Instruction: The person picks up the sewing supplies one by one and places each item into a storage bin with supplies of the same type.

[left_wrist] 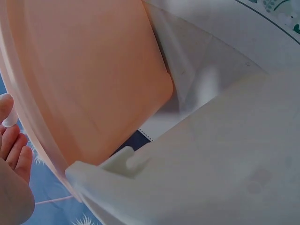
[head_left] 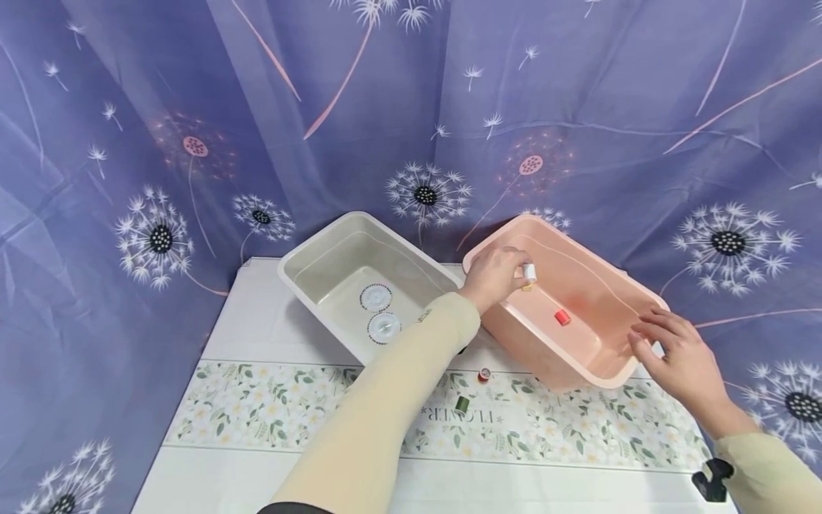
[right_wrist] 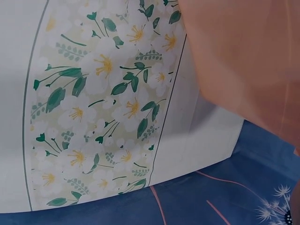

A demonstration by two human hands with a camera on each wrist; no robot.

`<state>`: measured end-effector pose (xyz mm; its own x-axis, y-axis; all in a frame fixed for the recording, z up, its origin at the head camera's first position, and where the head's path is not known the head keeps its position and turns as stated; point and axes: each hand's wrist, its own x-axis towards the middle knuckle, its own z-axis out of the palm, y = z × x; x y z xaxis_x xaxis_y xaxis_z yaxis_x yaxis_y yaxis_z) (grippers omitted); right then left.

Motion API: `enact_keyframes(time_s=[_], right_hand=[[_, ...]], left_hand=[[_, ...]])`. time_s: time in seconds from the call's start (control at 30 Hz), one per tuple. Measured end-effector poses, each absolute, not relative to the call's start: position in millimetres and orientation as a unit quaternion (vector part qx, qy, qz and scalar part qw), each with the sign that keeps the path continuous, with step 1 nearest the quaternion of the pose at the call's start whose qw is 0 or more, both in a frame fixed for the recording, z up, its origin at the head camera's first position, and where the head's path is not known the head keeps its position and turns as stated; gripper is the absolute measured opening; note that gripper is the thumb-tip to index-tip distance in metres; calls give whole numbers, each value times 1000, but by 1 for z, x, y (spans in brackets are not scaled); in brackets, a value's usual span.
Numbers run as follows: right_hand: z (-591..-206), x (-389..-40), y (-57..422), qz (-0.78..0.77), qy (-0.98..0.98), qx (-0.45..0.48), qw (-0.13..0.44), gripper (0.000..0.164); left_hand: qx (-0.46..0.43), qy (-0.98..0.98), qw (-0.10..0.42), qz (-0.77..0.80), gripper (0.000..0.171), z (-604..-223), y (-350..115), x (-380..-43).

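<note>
My left hand [head_left: 496, 275] pinches a small white thread spool [head_left: 529, 273] over the near left side of the pink bin [head_left: 546, 350]. A yellow spool [head_left: 527, 287] shows just below it, partly hidden. Farther along, a red spool [head_left: 562, 317] lies on the bin's floor. In the left wrist view, the white spool [left_wrist: 10, 118] sits between thumb and fingers. At the bin's right end, my right hand [head_left: 683, 360] has loosely bent fingers by the rim and holds nothing visible. A green spool [head_left: 462, 405] and a dark red spool [head_left: 484, 375] lie on the table.
Left of the pink bin stands a grey bin [head_left: 321, 318] holding two round white discs [head_left: 384, 328] edged with dark dots. My left forearm [head_left: 392, 400] crosses in front of it. A blue dandelion-print curtain [head_left: 359, 143] hangs behind the table [head_left: 244, 428], which has a floral band.
</note>
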<state>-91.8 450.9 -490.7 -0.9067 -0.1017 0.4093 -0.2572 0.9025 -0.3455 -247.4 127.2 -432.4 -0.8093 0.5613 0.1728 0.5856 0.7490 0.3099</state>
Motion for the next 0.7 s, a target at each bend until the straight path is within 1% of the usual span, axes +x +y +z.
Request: enact_keyframes(time_s=[0.27,0.7], right_hand=[[-492,-93,451,203,-954,94,202,26],[-492,-92,452,202,-954,94,202,26]], left_hand=[[-294,-939,23,-178,43,-438,131,-249],[-308,-927,27,-210,48,-433,124,-246]])
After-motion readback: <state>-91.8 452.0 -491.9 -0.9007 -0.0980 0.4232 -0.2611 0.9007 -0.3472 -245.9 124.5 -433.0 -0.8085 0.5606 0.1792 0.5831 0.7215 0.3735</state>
